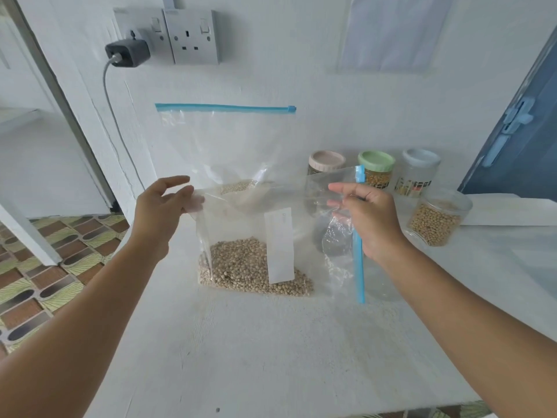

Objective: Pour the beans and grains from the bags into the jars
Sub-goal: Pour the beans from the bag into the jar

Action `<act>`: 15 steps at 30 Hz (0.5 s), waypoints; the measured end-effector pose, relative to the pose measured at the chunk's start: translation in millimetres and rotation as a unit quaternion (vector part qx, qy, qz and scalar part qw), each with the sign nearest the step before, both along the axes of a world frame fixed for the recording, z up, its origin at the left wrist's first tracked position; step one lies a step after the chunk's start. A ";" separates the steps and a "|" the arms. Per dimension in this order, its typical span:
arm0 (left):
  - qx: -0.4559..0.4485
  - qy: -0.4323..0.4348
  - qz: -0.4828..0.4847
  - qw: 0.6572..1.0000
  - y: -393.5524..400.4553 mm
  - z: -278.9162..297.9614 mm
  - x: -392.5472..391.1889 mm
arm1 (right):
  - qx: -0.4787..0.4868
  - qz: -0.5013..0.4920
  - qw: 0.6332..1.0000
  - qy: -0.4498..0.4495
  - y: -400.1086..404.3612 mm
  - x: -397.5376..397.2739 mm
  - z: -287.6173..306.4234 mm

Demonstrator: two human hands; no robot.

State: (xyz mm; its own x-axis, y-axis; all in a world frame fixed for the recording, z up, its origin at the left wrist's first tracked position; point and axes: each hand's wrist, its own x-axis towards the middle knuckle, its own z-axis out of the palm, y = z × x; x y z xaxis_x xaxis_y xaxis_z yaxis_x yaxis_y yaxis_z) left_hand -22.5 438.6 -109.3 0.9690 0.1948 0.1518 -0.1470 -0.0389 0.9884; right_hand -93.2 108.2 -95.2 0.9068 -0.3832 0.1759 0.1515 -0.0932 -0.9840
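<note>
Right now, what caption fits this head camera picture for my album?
Two hands hold a clear bag of beans upright on the white table near the jars.

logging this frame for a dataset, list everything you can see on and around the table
front bag: 1, clear with blue zip strip, pale beans inside, table centre, held at its top by both hands
back bag: 1, clear with blue zip strip, upright against the wall, a few pale grains at the bottom
lidded jars: 3, pink lid, green lid, pale blue lid, row at the wall, right
open jar: 1, clear, tan beans inside, right of the bags
table: 1, white
wall sockets: 2, white and grey, above the table
charger: 1, dark grey with cable, plugged into the left socket
left hand: fingers pinching the bag's left top corner
right hand: fingers gripping the bag's zip end
</note>
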 end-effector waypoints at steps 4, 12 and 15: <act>0.090 -0.042 0.018 0.995 3.1 2.3 2.9 | 0.013 -0.005 1.000 0.001 0.6 -0.8 0.4; -0.082 0.034 -0.147 0.985 12.1 -11.4 -14.5 | 0.015 0.002 1.000 -0.001 -2.2 -0.6 -5.6; -0.052 0.079 -0.280 0.955 21.1 -23.8 -29.8 | 0.009 0.008 1.000 -0.009 -4.1 -0.6 -7.6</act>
